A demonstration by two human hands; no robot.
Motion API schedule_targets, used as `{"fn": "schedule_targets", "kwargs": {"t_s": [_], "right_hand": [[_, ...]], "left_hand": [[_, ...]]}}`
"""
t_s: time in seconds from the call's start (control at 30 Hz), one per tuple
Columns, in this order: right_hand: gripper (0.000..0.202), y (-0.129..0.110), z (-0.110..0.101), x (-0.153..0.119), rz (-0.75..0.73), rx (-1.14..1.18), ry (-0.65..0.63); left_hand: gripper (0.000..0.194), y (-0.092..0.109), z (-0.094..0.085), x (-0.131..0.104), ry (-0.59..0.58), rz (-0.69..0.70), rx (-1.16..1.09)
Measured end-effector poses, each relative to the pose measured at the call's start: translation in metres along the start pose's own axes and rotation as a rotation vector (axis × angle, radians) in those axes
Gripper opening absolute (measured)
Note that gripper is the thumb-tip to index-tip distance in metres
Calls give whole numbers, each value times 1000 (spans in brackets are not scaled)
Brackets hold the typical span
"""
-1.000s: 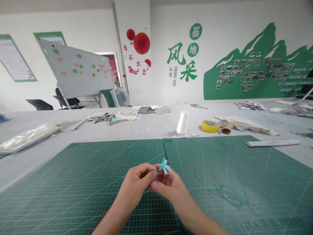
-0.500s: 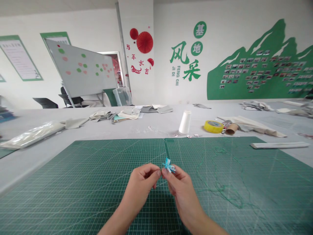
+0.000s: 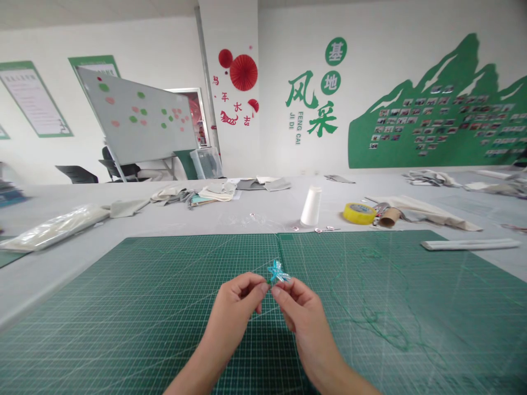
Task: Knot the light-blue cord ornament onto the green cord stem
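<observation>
Pale grey table (image 3: 263, 206), smooth; white-walled room beyond. Glossy plastic-wrapped roll (image 3: 57, 226) near table's left side; whiteboard (image 3: 140, 120) behind. Two gridded green mats (image 3: 164, 296), edges meeting mid-table. Your left hand (image 3: 236, 307): thumb and forefinger pinched shut on green stem of blue, glittery-petalled flower (image 3: 277, 271), above mats' seam. Your right hand (image 3: 304, 310): fingertips close together at petals, grip unclear. Past mats' far edge: tapered white cone (image 3: 311, 206), round yellow tape (image 3: 359, 213), brown tube (image 3: 389, 217).

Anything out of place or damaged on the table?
Green thread lies in loose, tangled loops across the right mat, not wound up. Fabric scraps behind are heaped untidily. No spill or damage visible.
</observation>
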State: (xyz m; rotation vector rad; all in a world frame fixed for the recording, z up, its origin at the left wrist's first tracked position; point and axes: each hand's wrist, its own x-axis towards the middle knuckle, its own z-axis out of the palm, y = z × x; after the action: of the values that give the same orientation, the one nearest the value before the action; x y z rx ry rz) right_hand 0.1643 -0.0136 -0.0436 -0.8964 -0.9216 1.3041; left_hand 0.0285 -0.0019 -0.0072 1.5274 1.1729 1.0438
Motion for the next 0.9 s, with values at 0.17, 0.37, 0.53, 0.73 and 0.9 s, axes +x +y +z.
{"fn": "schedule_targets", "kwargs": {"t_s": [0.17, 0.37, 0.53, 0.73, 0.9], "right_hand": [[26, -2, -1, -1, 35, -27, -10], [27, -3, -4, 4, 55, -60, -54], [25, -5, -9, 5, 50, -80, -111], [28, -11, -15, 11, 72, -132, -241], [30, -18, -23, 18, 182, -244, -388]], "left_hand": [[22, 0, 1, -1, -31, -68, -41], [18, 1, 0, 0, -109, -205, -260], [18, 3, -7, 0, -166, -203, -289], [19, 6, -17, 2, -231, -147, -142], [15, 8, -25, 4, -285, -125, -86]]}}
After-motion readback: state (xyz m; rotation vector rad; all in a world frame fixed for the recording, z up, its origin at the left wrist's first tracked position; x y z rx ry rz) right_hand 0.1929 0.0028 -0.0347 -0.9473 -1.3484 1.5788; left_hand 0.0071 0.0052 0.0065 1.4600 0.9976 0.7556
